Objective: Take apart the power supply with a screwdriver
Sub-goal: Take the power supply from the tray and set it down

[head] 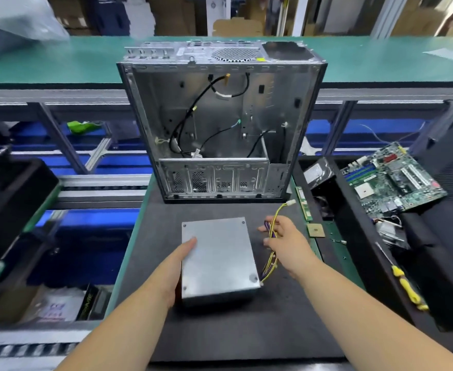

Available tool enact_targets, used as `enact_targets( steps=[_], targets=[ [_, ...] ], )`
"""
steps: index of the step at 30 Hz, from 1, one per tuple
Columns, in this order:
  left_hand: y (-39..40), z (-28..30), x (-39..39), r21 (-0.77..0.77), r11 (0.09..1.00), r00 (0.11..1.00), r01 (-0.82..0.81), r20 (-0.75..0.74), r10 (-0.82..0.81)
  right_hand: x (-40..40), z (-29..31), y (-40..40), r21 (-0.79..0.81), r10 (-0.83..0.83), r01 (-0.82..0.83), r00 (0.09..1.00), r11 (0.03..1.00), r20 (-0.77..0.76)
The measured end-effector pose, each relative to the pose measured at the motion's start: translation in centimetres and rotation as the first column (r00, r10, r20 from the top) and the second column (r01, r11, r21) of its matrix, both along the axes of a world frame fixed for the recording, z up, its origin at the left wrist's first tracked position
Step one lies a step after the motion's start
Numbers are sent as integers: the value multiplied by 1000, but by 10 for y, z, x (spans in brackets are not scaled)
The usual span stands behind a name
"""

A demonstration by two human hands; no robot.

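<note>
The left hand (178, 266) is gripping the left side of the power supply (218, 259), which is lying flat on the dark mat (220, 330) before the empty computer case (220, 124). The right hand (287, 241) is holding its cable bundle (272, 231). A yellow-handled screwdriver (404, 283) is lying far right.

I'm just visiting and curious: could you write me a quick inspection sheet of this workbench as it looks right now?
Surface: dark mat on a green bench.
Job's things: power supply lies flat, lid on; screwdriver untouched at right.
Clutter: empty case behind; motherboard, chip.
Hands: left hand grips the supply's side; right hand holds its wires.
Cables: wire bundle from the supply; black leads inside the case.
Surroundings: blue bins, cardboard boxes, blurred.
</note>
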State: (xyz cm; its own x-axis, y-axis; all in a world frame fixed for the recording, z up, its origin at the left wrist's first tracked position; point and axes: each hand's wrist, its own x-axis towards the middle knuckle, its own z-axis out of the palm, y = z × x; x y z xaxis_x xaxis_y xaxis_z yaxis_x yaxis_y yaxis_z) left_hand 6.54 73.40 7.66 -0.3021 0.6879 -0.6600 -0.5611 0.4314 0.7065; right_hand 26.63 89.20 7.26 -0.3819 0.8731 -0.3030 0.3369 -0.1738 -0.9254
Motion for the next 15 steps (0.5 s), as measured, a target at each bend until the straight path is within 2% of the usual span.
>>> enact_targets(
  steps=[4,9,15],
  targets=[
    [12,-3,-11,-30,999,999,27,-37,-28,2,0,7,119,-27,15,995,993,95],
    [25,0,-23,-81,992,989,99,-98,-107,0,5,10,213,38,-83,978,974,207],
    [34,10,-35,-219,963,923,157,-313,-222,-10,4,8,251,53,-126,959,960,278]
  ],
)
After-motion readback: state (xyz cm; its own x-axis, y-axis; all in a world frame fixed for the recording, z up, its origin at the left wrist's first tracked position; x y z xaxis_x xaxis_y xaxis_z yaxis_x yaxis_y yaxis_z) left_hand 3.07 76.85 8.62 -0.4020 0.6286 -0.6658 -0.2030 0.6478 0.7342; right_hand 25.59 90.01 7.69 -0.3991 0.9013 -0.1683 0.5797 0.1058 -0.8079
